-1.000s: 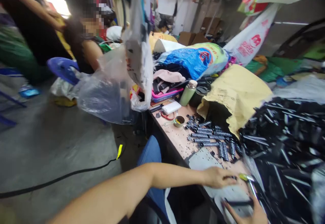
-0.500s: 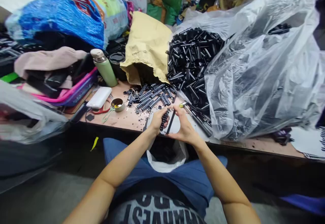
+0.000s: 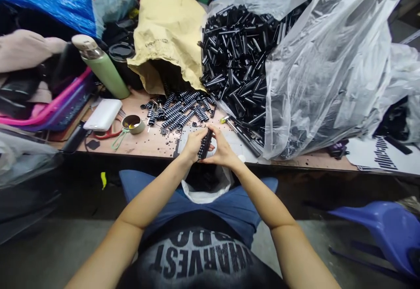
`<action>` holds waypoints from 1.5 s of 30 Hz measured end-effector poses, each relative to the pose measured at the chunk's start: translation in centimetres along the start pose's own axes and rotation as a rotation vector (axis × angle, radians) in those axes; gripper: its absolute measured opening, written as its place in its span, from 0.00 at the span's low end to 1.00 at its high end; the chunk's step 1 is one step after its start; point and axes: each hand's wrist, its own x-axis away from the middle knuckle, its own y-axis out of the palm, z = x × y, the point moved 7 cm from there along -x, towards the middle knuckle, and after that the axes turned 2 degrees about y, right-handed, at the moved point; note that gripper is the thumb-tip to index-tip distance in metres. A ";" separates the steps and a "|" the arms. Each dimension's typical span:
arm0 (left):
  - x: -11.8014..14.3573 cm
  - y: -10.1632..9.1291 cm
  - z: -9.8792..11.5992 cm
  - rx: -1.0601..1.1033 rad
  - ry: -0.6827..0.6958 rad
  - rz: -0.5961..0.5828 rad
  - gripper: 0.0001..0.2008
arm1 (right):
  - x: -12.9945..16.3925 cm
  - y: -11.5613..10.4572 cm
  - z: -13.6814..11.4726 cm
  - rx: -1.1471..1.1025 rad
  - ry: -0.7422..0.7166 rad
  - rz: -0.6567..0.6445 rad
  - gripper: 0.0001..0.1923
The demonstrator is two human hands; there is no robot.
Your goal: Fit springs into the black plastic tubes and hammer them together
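Over the front edge of the bench, my left hand (image 3: 192, 144) is closed on a black piece with rows of pale-marked studs (image 3: 201, 148). My right hand (image 3: 223, 148) pinches a slim black strip (image 3: 208, 141) by its two ends, thumb near and fingertips far. The strip lies against the studded piece, touching along its side; whether they are joined I cannot tell. Similar ridged black-and-white pieces (image 3: 180, 113) lie heaped just beyond my hands. Under my hands, between the knees, hangs an open white bag (image 3: 210, 198) with dark contents.
A yellow paper sack (image 3: 170, 26) opens toward the heap. Many black tubular parts (image 3: 239, 57) lie beside a large clear plastic bag (image 3: 321, 83). Leftward are a small metal cup (image 3: 134, 127), red-handled scissors (image 3: 110, 134), a white box (image 3: 103, 115) and a green bottle (image 3: 105, 70).
The black strip, held apart from the studded piece before, now lies against it as my hands came together. The view has shifted, showing more of a blue chair at right.
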 end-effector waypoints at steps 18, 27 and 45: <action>-1.4 -0.6 -2.5 -1.365 0.757 -0.132 0.20 | 1.3 1.3 6.2 0.311 0.226 0.048 0.45; -0.5 -1.3 -2.3 -1.777 0.899 -0.241 0.19 | 2.4 -7.1 10.3 0.867 0.631 0.133 0.14; 1.3 1.7 -6.6 -1.879 0.828 -0.181 0.33 | 6.2 -1.6 -1.4 0.526 0.476 0.029 0.21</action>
